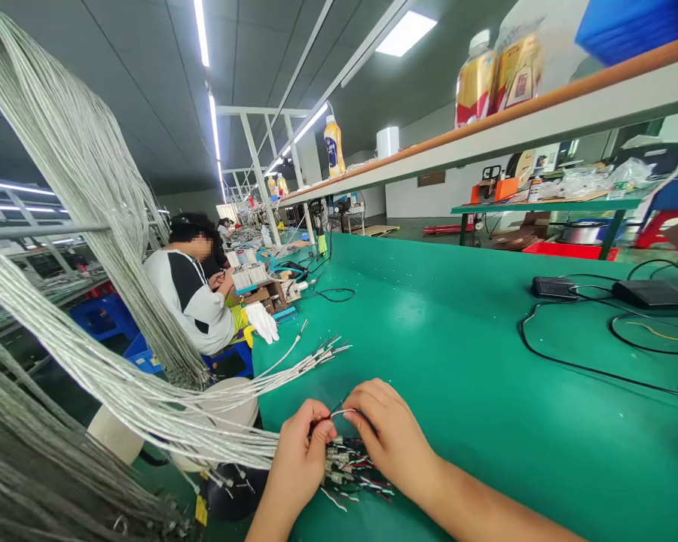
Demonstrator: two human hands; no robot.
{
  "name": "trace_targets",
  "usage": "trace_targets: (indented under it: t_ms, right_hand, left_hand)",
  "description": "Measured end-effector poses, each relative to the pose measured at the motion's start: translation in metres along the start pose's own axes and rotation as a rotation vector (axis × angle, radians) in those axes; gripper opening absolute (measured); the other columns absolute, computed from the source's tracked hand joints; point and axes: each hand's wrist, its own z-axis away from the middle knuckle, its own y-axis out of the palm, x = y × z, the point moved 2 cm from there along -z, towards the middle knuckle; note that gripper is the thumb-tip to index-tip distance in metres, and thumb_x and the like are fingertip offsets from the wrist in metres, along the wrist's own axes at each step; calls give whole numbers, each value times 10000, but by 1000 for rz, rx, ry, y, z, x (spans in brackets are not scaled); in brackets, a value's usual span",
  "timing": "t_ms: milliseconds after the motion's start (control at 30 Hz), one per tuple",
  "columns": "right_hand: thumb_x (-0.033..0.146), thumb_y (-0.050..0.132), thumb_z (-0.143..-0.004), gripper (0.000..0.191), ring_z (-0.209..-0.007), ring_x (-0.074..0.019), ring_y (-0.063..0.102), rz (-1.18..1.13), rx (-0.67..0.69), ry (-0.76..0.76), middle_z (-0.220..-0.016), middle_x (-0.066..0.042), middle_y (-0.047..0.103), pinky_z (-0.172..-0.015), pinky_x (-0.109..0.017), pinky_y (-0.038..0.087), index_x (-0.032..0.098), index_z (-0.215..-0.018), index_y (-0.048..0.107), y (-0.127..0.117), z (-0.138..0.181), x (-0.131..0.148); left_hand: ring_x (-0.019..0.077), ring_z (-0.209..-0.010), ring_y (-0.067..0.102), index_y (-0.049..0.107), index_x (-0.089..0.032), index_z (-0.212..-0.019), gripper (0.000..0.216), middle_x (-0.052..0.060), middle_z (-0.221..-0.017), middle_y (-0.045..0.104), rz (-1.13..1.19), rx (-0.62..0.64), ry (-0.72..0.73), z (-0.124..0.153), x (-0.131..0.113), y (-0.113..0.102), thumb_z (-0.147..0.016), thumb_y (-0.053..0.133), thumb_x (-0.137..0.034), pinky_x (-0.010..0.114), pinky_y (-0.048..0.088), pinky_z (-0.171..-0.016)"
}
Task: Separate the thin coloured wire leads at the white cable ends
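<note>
My left hand (300, 446) and my right hand (388, 430) meet at the near edge of the green table (486, 376). Both are closed in a pinch on a thin grey cable (343, 412) that arches between the fingertips. Under the hands lies a small bunch of cable ends (350, 470) with red, black and white wire tips. A fan of grey cables (294, 369) lies on the table just beyond my left hand, its stripped ends (332, 348) pointing right.
A thick hanging mass of grey cables (90, 248) fills the left side. A seated person (189, 290) works farther along the bench. Black boxes (652, 293) with black leads lie at the right. Bottles (477, 79) stand on the shelf above.
</note>
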Motion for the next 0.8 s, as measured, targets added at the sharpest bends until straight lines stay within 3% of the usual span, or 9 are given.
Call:
trace_targets:
  t_ms: [233, 367, 633, 800]
  right_hand:
    - [208, 494, -959, 115, -873, -196, 545, 25, -43, -105, -952, -42, 651, -759, -368, 421, 233, -979, 604, -5, 1, 4]
    - [175, 495, -950, 122, -848, -181, 535, -84, -60, -107, -919, -28, 643, -748, -354, 416, 233, -908, 594, -5, 1, 6]
    - [224, 515, -942, 172, -812, -173, 542, -337, -197, 58, -823, -16, 598, -722, -328, 414, 218, -776, 563, -2, -2, -5]
    - [278, 571, -918, 57, -792, -163, 523, -340, -252, 140, -941, -34, 570, -703, -315, 431, 226, -924, 594, -3, -3, -11]
  left_hand:
    - [149, -691, 535, 505, -210, -853, 184, -2, -746, 593, -18, -3, -7, 0, -2, -1, -955, 434, -346, 245, 394, -614]
    - [144, -678, 534, 500, -212, -866, 163, -7, -741, 592, 1, -20, -15, 0, 0, -1, -955, 430, -331, 239, 387, -593]
    - [136, -655, 539, 505, -211, -860, 139, -15, -727, 609, -7, -62, -12, 0, 2, -2, -950, 439, -293, 245, 377, -596]
    - [131, -662, 532, 491, -211, -845, 136, -20, -735, 601, -36, -45, 3, 1, 3, -2, -952, 428, -266, 247, 375, -619]
